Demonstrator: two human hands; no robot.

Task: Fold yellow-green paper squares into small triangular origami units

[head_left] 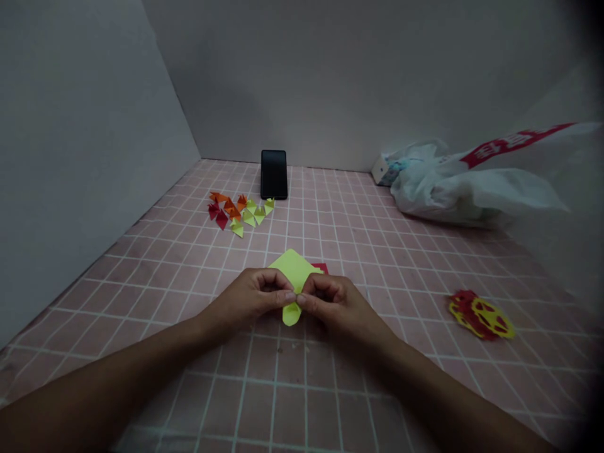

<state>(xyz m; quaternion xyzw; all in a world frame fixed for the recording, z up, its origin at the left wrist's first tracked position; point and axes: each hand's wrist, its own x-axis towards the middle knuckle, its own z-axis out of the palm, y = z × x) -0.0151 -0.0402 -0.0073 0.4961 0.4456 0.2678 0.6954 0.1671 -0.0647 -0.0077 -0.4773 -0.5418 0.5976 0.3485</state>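
Both my hands meet at the middle of the pink tiled surface. My left hand [255, 296] and my right hand [333, 302] each pinch the same yellow-green paper sheet [295, 269], fingertips together where it is folded. A curled tip of that paper sticks out below my fingers. A red paper [321, 267] peeks out just behind my right hand, mostly hidden.
A pile of small folded paper pieces [238, 212], orange, red and yellow-green, lies at the back left. A dark phone [274, 174] stands upright behind it. A white plastic bag [472, 182] fills the back right. A red-and-yellow paper cutout [480, 314] lies at the right.
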